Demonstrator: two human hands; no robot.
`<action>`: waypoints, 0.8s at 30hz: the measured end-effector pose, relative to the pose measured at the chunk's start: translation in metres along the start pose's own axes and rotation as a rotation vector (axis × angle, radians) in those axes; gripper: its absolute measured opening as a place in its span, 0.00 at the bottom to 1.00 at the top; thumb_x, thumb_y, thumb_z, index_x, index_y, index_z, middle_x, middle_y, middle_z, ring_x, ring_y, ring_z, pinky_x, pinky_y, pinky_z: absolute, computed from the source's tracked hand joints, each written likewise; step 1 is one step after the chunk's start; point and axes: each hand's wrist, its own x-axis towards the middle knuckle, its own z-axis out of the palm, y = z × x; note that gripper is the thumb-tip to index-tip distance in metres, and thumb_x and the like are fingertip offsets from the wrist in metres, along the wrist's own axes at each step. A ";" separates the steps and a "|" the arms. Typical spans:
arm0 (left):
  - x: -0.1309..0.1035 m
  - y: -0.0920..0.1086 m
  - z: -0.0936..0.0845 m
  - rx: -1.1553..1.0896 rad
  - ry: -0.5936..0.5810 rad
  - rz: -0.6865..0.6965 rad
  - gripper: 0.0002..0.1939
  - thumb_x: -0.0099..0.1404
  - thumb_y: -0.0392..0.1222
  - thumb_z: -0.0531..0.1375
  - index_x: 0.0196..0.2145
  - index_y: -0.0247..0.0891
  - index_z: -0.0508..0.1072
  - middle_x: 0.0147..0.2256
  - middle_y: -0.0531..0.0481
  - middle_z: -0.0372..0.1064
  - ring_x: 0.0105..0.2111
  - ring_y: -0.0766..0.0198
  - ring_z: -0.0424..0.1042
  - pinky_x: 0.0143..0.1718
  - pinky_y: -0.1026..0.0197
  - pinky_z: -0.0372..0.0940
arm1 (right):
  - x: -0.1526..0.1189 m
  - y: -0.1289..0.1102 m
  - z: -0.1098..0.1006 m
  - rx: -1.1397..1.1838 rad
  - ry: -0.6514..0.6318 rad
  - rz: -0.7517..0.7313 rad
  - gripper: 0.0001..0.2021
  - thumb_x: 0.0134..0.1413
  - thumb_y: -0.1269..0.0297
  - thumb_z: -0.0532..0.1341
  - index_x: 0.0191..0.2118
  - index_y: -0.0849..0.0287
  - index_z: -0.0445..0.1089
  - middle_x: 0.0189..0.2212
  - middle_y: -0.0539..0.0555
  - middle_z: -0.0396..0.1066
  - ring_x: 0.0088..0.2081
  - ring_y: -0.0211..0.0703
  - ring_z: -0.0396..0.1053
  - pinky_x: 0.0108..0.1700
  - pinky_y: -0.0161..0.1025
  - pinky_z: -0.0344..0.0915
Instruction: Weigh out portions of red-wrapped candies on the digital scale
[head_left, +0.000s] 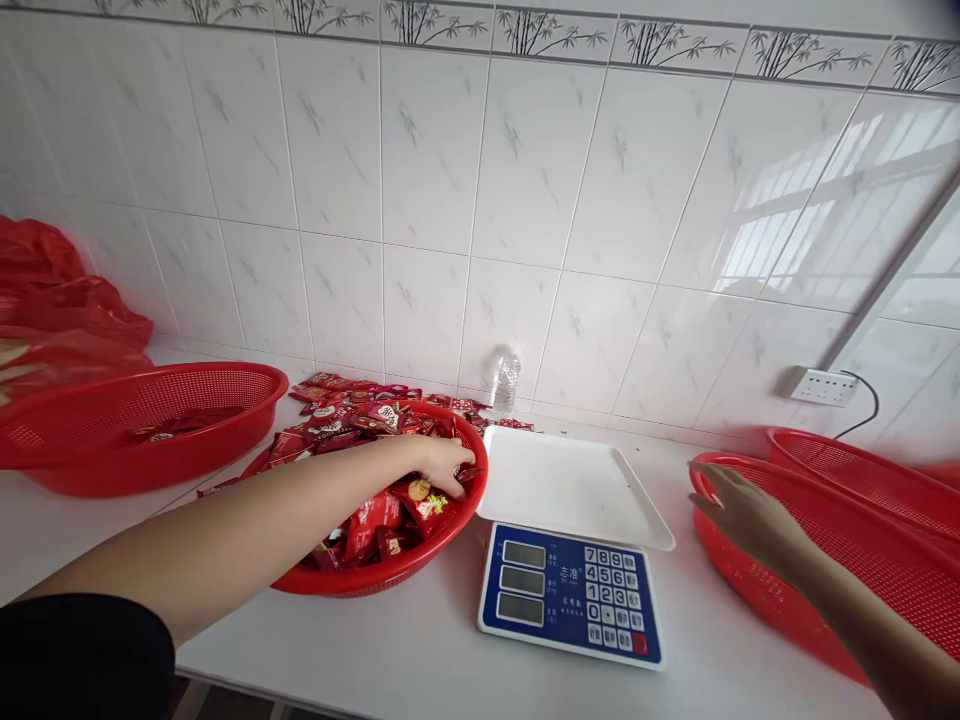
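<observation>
My left hand (447, 464) reaches into a red basket (420, 566) of red snack packets (373, 522), at its right side. Its fingers are bent down among the packets, and what they grip is too small to tell. At the right, my right hand (731, 500) lies over the rim of another red basket (795, 590), fingers forward and thumb apart, with nothing seen in it. Between the two baskets stands a blue and white scale (570, 595) with a bare white tray (570, 485).
More packets (330, 405) are heaped behind the middle basket. A red basket (150, 460) with a few packets and red plastic bags (67, 300) are at the left. A clear bottle (506, 382) stands by the wall. Another red basket (870, 470) and a power strip (821, 386) are at the right.
</observation>
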 end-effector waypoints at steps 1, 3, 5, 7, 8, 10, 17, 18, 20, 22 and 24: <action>0.001 0.000 0.001 0.001 0.013 0.009 0.16 0.47 0.47 0.65 0.34 0.39 0.75 0.37 0.47 0.72 0.34 0.54 0.70 0.35 0.61 0.62 | 0.001 -0.021 -0.001 -0.024 -0.043 -0.064 0.25 0.56 0.53 0.52 0.57 0.54 0.64 0.57 0.59 0.64 0.56 0.61 0.63 0.50 0.58 0.62; 0.001 -0.001 -0.003 -0.012 0.059 0.006 0.06 0.51 0.43 0.62 0.27 0.39 0.72 0.30 0.50 0.71 0.30 0.58 0.69 0.33 0.62 0.61 | 0.000 -0.061 -0.003 -0.022 -0.110 -0.151 0.25 0.58 0.53 0.51 0.59 0.54 0.62 0.58 0.58 0.63 0.57 0.61 0.62 0.55 0.61 0.57; 0.002 -0.001 -0.013 -0.030 0.133 -0.014 0.03 0.52 0.40 0.61 0.24 0.39 0.70 0.26 0.52 0.69 0.29 0.60 0.67 0.32 0.63 0.60 | -0.003 -0.094 -0.006 0.045 -0.167 -0.237 0.24 0.59 0.53 0.52 0.59 0.53 0.62 0.58 0.57 0.63 0.58 0.58 0.61 0.57 0.60 0.54; 0.004 0.004 -0.024 -0.068 0.212 -0.032 0.03 0.53 0.38 0.60 0.24 0.39 0.68 0.24 0.53 0.68 0.28 0.61 0.67 0.30 0.64 0.59 | -0.007 -0.120 -0.010 0.118 -0.207 -0.288 0.23 0.59 0.54 0.53 0.59 0.52 0.63 0.58 0.56 0.64 0.58 0.58 0.60 0.58 0.60 0.54; 0.006 0.008 -0.029 -0.103 0.244 -0.030 0.03 0.54 0.38 0.59 0.25 0.39 0.68 0.24 0.53 0.68 0.27 0.61 0.67 0.29 0.64 0.59 | -0.008 -0.130 -0.011 0.152 -0.225 -0.305 0.23 0.59 0.54 0.53 0.59 0.51 0.63 0.58 0.56 0.64 0.58 0.58 0.61 0.58 0.59 0.55; 0.013 0.020 -0.033 -0.202 0.303 -0.010 0.03 0.57 0.40 0.58 0.28 0.39 0.69 0.25 0.53 0.69 0.26 0.62 0.68 0.28 0.64 0.58 | -0.009 -0.147 -0.014 0.227 -0.254 -0.326 0.23 0.59 0.55 0.54 0.59 0.50 0.63 0.57 0.55 0.65 0.57 0.58 0.62 0.56 0.58 0.57; 0.042 0.055 -0.013 -0.268 0.181 0.174 0.20 0.49 0.44 0.65 0.41 0.39 0.72 0.44 0.47 0.72 0.39 0.58 0.71 0.37 0.63 0.62 | -0.003 -0.182 -0.007 0.474 -0.361 -0.284 0.32 0.57 0.56 0.56 0.66 0.53 0.50 0.60 0.59 0.60 0.57 0.55 0.62 0.54 0.52 0.61; 0.043 0.052 -0.013 -0.248 0.171 0.179 0.22 0.49 0.43 0.65 0.43 0.39 0.71 0.47 0.46 0.70 0.41 0.58 0.71 0.39 0.63 0.62 | -0.002 -0.184 -0.005 0.488 -0.400 -0.293 0.32 0.57 0.56 0.57 0.66 0.54 0.50 0.60 0.59 0.60 0.57 0.54 0.61 0.55 0.51 0.60; 0.043 0.040 -0.016 -0.176 0.216 0.099 0.19 0.53 0.41 0.62 0.44 0.40 0.70 0.49 0.46 0.69 0.44 0.58 0.70 0.41 0.63 0.62 | -0.002 -0.185 -0.002 0.503 -0.461 -0.315 0.31 0.56 0.57 0.58 0.64 0.53 0.53 0.61 0.57 0.59 0.58 0.53 0.61 0.56 0.50 0.59; 0.039 0.024 -0.022 -0.077 0.265 -0.043 0.14 0.54 0.38 0.59 0.40 0.39 0.71 0.44 0.45 0.72 0.42 0.56 0.70 0.40 0.61 0.62 | -0.002 -0.184 0.001 0.510 -0.482 -0.335 0.29 0.56 0.58 0.58 0.63 0.51 0.56 0.61 0.56 0.58 0.58 0.53 0.61 0.58 0.50 0.58; 0.033 0.006 -0.026 -0.009 0.225 -0.143 0.09 0.51 0.37 0.61 0.33 0.38 0.73 0.36 0.46 0.74 0.37 0.54 0.71 0.37 0.60 0.63 | -0.002 -0.185 0.002 0.512 -0.481 -0.352 0.28 0.56 0.57 0.58 0.63 0.50 0.56 0.62 0.55 0.57 0.59 0.53 0.60 0.59 0.50 0.57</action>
